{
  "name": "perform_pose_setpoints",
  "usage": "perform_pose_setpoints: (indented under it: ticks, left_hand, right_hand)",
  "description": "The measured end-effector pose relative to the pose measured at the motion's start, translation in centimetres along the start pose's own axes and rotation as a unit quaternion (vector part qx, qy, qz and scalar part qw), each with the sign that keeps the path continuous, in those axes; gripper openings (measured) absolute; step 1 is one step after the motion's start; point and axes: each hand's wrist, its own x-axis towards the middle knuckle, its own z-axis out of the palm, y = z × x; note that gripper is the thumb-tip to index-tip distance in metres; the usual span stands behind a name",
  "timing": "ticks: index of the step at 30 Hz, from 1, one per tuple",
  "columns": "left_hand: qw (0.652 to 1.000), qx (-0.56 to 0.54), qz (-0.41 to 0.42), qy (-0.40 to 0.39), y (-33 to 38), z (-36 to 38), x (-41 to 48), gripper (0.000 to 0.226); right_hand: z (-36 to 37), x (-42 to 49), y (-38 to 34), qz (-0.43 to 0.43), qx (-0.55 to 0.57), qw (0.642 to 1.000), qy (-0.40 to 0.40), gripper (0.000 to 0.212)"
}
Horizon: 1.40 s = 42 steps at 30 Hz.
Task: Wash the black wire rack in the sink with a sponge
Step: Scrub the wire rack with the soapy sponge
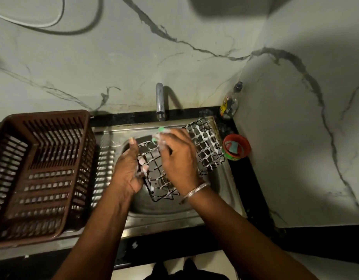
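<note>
A big brown plastic dish basket (39,172) sits on the drainboard left of the steel sink (221,190), under the tap (160,102). Across the basin lies the black wire rack (205,146), tilted, its far end white with suds. The left hand (127,170) grips its near-left edge; the right hand (179,158) presses a green sponge (161,129) onto the wires, fingers curled round it

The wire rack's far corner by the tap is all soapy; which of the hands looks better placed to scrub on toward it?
Probably the right hand: it holds the green sponge on the black wire rack, nearest that corner. The left hand grips the rack's near-left edge, steadying it over the sink.
</note>
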Motion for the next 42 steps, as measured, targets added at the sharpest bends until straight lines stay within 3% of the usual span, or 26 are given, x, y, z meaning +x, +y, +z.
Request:
perform_pose_setpoints:
  ticks: [3, 6, 10, 13, 17, 19, 22, 26, 29, 32, 35, 38, 40, 42]
  left_hand:
    - [1.000, 0.000, 0.014, -0.001, 0.2, 0.2, -1.5, 0.113]
    - [1.000, -0.009, 0.030, 0.001, 0.5, -0.3, -2.3, 0.117]
    - [0.999, -0.005, 0.034, 0.010, 0.6, -0.3, -3.1, 0.101]
    - [0.999, -0.001, 0.021, 0.026, 0.7, 0.4, -3.8, 0.089]
    - [1.000, 0.000, 0.013, 0.020, 1.0, 0.7, -4.2, 0.077]
    - [1.000, -0.001, 0.009, 0.021, 1.3, 0.7, -4.5, 0.076]
    - [1.000, 0.011, 0.006, 0.021, 1.5, 0.6, -4.8, 0.080]
    - [0.999, 0.023, 0.010, 0.029, 1.6, 0.7, -5.2, 0.087]
    - [1.000, -0.009, 0.018, 0.014, 1.8, 1.3, -5.9, 0.082]
    - [1.000, -0.014, 0.014, 0.010, 1.8, 1.8, -6.2, 0.069]
    - [1.000, -0.011, 0.017, -0.005, 1.7, 1.9, -6.4, 0.072]
    - [0.999, -0.028, 0.013, -0.021, 1.4, 1.1, -5.7, 0.065]
    - [0.999, -0.029, 0.023, -0.025, 1.5, 1.0, -5.5, 0.079]
    - [0.999, -0.012, 0.033, -0.005, 1.5, 0.7, -5.2, 0.102]
  right_hand:
    - [-0.3, 0.3, 1.2, -0.081, -0.012, 0.996, -0.036, 0.021]
    - [-1.8, 1.3, 3.7, 0.003, -0.041, 0.999, 0.023, 0.023]
    - [-3.2, 1.9, 5.7, -0.020, -0.093, 0.995, -0.011, 0.023]
    - [-3.8, 2.4, 6.5, 0.024, -0.095, 0.995, 0.036, 0.024]
    - [-4.2, 2.7, 7.2, -0.003, -0.109, 0.993, 0.034, 0.021]
    - [-4.5, 3.0, 7.5, 0.054, -0.104, 0.990, 0.073, 0.020]
    - [-4.9, 2.9, 7.1, -0.005, -0.116, 0.993, 0.025, 0.022]
    - [-5.5, 3.5, 7.8, 0.056, -0.096, 0.990, 0.086, 0.019]
    - [-5.4, 3.3, 7.6, 0.001, -0.101, 0.993, 0.053, 0.020]
    - [-5.6, 2.7, 8.2, 0.045, -0.077, 0.991, 0.096, 0.017]
    - [-5.9, 1.5, 8.6, 0.002, -0.087, 0.995, 0.051, 0.019]
    - [-6.3, 0.7, 8.4, 0.035, -0.066, 0.994, 0.073, 0.019]
    - [-6.6, 0.2, 8.3, -0.003, -0.081, 0.996, 0.034, 0.022]
    - [-6.8, -0.1, 8.6, 0.037, -0.087, 0.994, 0.049, 0.024]
